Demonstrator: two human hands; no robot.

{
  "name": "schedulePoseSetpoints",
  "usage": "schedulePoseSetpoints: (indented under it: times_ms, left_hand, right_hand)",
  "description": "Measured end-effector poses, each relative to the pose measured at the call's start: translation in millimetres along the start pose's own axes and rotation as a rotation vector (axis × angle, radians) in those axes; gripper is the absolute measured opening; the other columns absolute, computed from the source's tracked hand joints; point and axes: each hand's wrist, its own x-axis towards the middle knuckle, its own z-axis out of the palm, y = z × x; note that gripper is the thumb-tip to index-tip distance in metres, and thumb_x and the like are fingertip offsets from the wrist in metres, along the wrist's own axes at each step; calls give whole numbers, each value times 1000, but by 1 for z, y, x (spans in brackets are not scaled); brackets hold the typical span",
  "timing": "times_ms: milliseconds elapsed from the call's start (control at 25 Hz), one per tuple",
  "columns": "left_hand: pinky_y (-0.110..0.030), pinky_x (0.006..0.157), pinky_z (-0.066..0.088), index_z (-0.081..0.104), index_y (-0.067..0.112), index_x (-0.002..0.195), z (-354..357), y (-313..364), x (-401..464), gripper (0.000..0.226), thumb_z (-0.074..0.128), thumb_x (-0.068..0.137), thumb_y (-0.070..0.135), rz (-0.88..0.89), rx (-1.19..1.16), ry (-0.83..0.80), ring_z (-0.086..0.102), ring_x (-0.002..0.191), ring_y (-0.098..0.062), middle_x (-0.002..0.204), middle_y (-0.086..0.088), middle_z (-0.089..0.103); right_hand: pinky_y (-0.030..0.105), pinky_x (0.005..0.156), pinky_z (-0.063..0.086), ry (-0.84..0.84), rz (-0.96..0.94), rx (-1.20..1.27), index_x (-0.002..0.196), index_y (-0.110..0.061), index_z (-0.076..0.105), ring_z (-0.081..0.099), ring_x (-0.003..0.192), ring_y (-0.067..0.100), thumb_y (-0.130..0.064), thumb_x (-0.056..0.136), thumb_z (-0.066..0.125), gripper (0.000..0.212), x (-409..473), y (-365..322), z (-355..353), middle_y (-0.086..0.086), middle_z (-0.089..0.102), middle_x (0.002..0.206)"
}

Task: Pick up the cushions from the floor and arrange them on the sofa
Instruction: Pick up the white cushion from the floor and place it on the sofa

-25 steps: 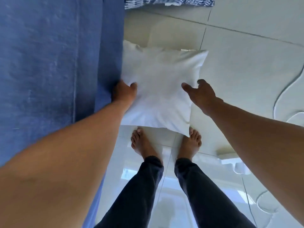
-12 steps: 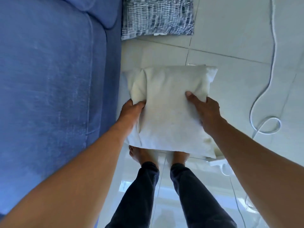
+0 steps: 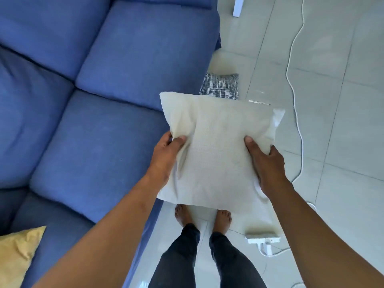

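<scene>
Both hands, the left hand (image 3: pixel 166 156) and right hand (image 3: pixel 268 163), are clamping the cream cushion (image 3: pixel 216 150) by its 2 side edges, in the air just beside the sofa (image 3: pixel 108 113). It is denting under the thumbs, so it is probably soft and light; side grips suit it.

1 head-worn view looks steeply down — close over the hands, sofa (image 3: pixel 99 125) left, floor (image 3: pixel 342 121) right.

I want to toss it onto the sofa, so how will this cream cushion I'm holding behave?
The cream cushion is probably soft: it creases where the left hand and right hand pinch it. It seems light, held by its edges without sagging much. It should land flat, not roll.
</scene>
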Motion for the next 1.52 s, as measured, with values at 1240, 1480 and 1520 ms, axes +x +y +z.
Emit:
schedulePoseSetpoints:
  times_ms: [1240, 1480, 1520]
  left_hand:
    - [-46, 99, 58, 69, 36, 122, -451, 9, -55, 47, 80, 77, 37, -8, -584, 792, 74, 113, -20, 118, 10, 79]
    - [-36, 93, 59, 68, 32, 120, -496, -21, 10, 48, 84, 74, 32, -60, -573, 888, 75, 107, -14, 114, 10, 79]
    - [-32, 90, 56, 66, 31, 121, -497, -26, 23, 49, 84, 76, 29, -102, -558, 863, 73, 104, -11, 112, 11, 78]
  right_hand:
    - [17, 67, 59, -1005, -314, -722, 114, -31, 71, 78, 88, 2, -22, 72, 93, 48, -127, -148, 571, -18, 82, 102]
    - [17, 67, 57, -1008, -418, -883, 113, -24, 67, 77, 89, 7, -15, 69, 89, 51, -90, -126, 674, -9, 79, 103]
    - [19, 69, 54, -1011, -435, -942, 116, -23, 64, 74, 95, 9, -13, 71, 87, 52, -81, -121, 683, -7, 76, 108]
